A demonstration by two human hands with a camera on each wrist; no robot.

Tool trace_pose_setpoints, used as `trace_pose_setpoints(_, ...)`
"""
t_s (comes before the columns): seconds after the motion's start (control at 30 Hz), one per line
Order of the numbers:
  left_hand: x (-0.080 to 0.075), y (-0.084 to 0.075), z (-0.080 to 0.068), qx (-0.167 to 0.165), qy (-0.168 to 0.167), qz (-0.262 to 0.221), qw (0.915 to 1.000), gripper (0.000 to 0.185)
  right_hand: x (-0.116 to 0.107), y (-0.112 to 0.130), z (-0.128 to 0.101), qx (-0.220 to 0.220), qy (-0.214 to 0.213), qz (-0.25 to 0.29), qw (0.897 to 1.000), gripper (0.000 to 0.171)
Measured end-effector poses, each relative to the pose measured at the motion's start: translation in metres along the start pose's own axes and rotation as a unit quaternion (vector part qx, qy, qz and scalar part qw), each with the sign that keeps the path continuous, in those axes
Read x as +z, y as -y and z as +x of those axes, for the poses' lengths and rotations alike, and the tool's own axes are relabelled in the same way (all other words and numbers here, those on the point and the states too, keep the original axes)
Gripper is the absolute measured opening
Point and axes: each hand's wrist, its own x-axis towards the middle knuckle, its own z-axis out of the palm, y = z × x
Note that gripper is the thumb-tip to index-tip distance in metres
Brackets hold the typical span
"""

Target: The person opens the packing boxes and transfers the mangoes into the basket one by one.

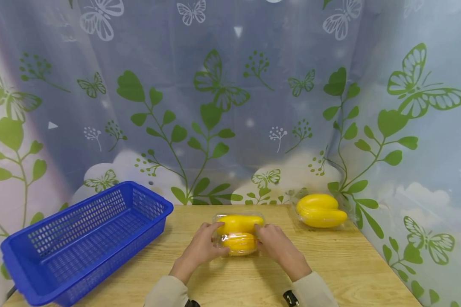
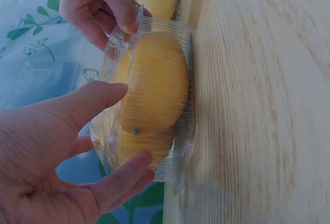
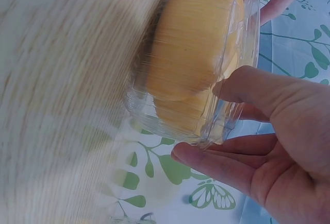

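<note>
A clear plastic clamshell box (image 3: pixel 172 123) lies on the table between my hands. Inside it are smooth yellow mango-like fruits, one at the back (image 1: pixel 238 222) and one in front (image 1: pixel 241 244). My left hand (image 1: pixel 202 246) grips the box's left end, its thumb at the rim and the other fingers around the corner. At the opposite end my right hand (image 1: pixel 275 242) pinches the rim, thumb on the near side and fingers behind it. The lid's film is creased, and the far side of the box is partly hidden by the fruit.
A long blue perforated basket (image 1: pixel 100 238) stands at the left. Toward the back right lies another clear pack of yellow fruits (image 1: pixel 319 213). The wooden table (image 1: pixel 349 264) meets a curtain (image 1: pixel 269 166) printed with leaves and butterflies behind it and at the right.
</note>
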Motion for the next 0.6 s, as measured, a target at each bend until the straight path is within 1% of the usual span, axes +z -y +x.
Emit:
trace_pose_setpoints(0.27,0.0002,0.0,-0.0005,-0.001,0.001,-0.002,1.0,0.077,0.0011,-0.0018,0.0003,-0.006,0.001,-0.001,1.0,0.025)
trace_pose_setpoints(0.43,0.0008,0.0008,0.0,-0.001,0.001,0.01,0.9999,0.076,0.0005,-0.0013,-0.001,-0.014,-0.003,-0.01,1.0,0.022)
trace_pose_setpoints(0.6,0.0012,0.0009,0.0009,0.0,0.002,0.018,0.9998,0.076,-0.0008,-0.0004,-0.0011,-0.004,0.004,-0.005,1.0,0.023)
